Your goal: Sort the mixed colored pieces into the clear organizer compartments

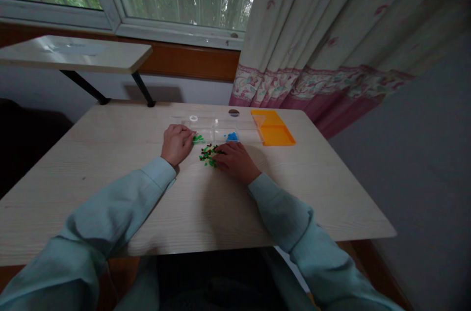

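Observation:
A mixed pile of small green, dark brown and yellowish pieces lies on the table in front of a clear plastic divided box. My right hand reaches over the pile's right side, fingers stretched out and thumb apart, with the fingertips among the pieces. At the box's near left corner is my left hand, its fingers bent and closed together; what they hold, if anything, is too small to make out. Green pieces lie in the near left compartment beside it. Blue pieces are heaped in another compartment to the right.
An orange tray-like lid lies to the right of the box. A dark round spot shows on the table behind the box. A raised shelf on black legs stands at the back left. A curtain hangs behind the right side.

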{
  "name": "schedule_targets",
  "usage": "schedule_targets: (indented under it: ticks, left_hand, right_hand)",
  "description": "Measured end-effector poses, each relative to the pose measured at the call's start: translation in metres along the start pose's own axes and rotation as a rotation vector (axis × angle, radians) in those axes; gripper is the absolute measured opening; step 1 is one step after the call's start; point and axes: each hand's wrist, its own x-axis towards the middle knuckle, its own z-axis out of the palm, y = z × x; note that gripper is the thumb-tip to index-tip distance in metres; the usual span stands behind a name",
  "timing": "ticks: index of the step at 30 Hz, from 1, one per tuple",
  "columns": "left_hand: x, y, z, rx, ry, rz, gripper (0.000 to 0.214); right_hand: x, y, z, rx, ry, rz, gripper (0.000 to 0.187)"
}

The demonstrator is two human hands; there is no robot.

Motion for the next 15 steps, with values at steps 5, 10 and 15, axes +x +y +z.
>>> schedule_targets:
  ticks: [5,10,15]
  left_hand:
    - [0.0006,-0.0015,0.0009,-0.01,0.007,0.012,0.027]
    - [0.0003,-0.0022,0.001,-0.017,0.005,0.037,0.027]
    - [-0.0003,-0.0014,-0.0001,-0.031,-0.015,0.042,0.026]
  right_hand:
    - [-0.001,-0.0005,0.0007,-0.002,0.033,0.083,0.015]
    - [-0.0012,-0.0012,0.0066,0.055,0.044,0.051,0.016]
    - [-0.0012,-0.004,0.0061,0.055,0.038,0.076,0.015]
